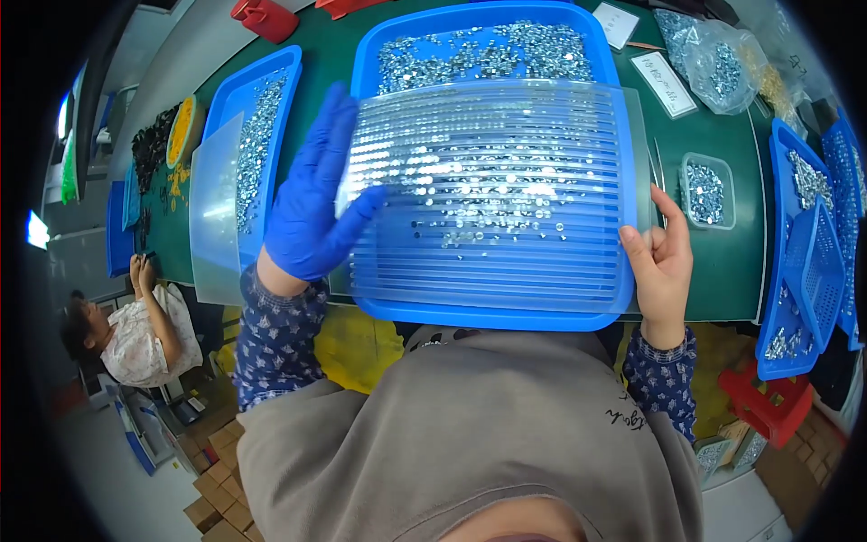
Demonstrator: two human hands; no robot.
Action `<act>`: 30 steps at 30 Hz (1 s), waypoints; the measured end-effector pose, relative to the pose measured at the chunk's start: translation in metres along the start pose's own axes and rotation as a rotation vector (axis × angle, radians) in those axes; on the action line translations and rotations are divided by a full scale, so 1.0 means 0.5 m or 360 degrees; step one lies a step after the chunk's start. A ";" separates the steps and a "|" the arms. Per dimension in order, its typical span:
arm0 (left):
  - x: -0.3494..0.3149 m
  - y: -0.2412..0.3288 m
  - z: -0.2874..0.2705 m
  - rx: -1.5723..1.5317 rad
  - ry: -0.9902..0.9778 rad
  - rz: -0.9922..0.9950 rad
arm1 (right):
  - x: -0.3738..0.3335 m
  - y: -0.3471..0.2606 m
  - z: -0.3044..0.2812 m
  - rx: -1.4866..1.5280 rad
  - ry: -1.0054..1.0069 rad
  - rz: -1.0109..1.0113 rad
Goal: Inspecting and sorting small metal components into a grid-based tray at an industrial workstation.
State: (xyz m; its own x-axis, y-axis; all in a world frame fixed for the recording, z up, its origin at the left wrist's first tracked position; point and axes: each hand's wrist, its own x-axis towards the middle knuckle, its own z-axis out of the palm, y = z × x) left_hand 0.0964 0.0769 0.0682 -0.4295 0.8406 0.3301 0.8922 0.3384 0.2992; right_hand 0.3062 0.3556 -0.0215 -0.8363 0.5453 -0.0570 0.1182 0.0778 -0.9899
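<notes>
A clear ribbed plastic sheet [488, 282] lies over a large blue tray [479, 318]. Small shiny round metallic pieces [506, 194] are scattered across its grooves, thickest in the upper middle and left. My left hand [312, 203], in a blue glove, is at the sheet's left edge with straight fingers and the thumb apart. Nothing shows in that hand; whether its palm edge touches the sheet I cannot tell. My bare right hand [664, 262] pinches the sheet's right edge, thumb on top. More loose pieces [488, 54] lie in the tray beyond the sheet.
To the left, another blue tray [291, 90] holds pieces under a clear sheet [217, 217]. At right are a small clear box [707, 191] of pieces, tweezers [658, 163], a label card [664, 83], plastic bags [722, 68] and blue baskets [817, 262]. A co-worker [149, 334] sits at far left.
</notes>
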 end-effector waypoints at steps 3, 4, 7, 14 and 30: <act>-0.106 -0.034 0.024 0.0011 0.0208 -0.0442 | 0.000 0.004 -0.003 -0.0005 0.0013 -0.0015; -0.137 -0.033 0.034 -0.0090 0.0293 -0.0744 | 0.001 0.005 -0.002 0.0018 0.0020 -0.0029; -0.200 -0.004 0.072 -0.0244 0.0188 -0.1215 | -0.002 -0.010 -0.002 -0.0051 -0.0010 -0.0043; -0.205 -0.001 0.102 -0.0299 0.0341 -0.1188 | -0.017 -0.132 -0.001 0.0028 0.0060 -0.0181; -0.205 0.012 0.098 -0.0367 0.0424 -0.1196 | -0.016 -0.145 -0.004 -0.0064 -0.0008 -0.0236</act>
State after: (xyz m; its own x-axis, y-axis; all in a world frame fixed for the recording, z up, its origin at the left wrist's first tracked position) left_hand 0.1526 0.0137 -0.0075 -0.9444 0.2867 0.1612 0.3154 0.6505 0.6909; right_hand 0.3056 0.3471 0.0508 -0.8490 0.5210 0.0886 0.0146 0.1907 -0.9815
